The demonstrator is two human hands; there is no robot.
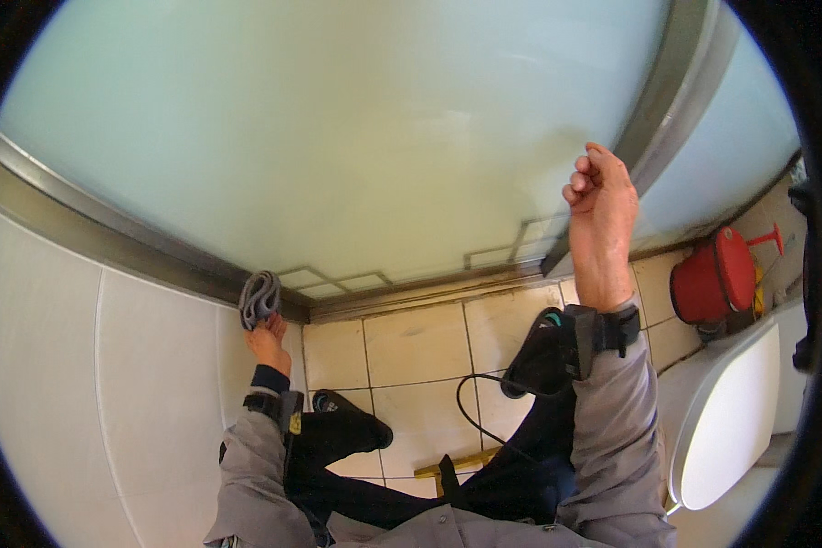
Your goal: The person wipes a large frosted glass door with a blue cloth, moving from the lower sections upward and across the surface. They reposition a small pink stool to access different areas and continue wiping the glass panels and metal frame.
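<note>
My left hand (268,341) grips a folded grey cloth (259,299) at the lower left corner of a metal door frame (178,259), where it meets the tiled wall. A large frosted glass panel (356,151) with a line pattern near its bottom fills the frame ahead. On the right, my right hand (601,192) is raised in front of the panel's edge, beside the metal upright (671,103). Its fingers are curled loosely and nothing shows in them. Whether its fingertips touch the glass I cannot tell.
A white toilet lid (729,418) is close by my right arm. Behind it stand a red bucket (712,277) and a red-handled tool (768,238). A yellow object (466,463) lies on the tiled floor (414,353) between my legs, and a black cable (460,404) loops near my right foot.
</note>
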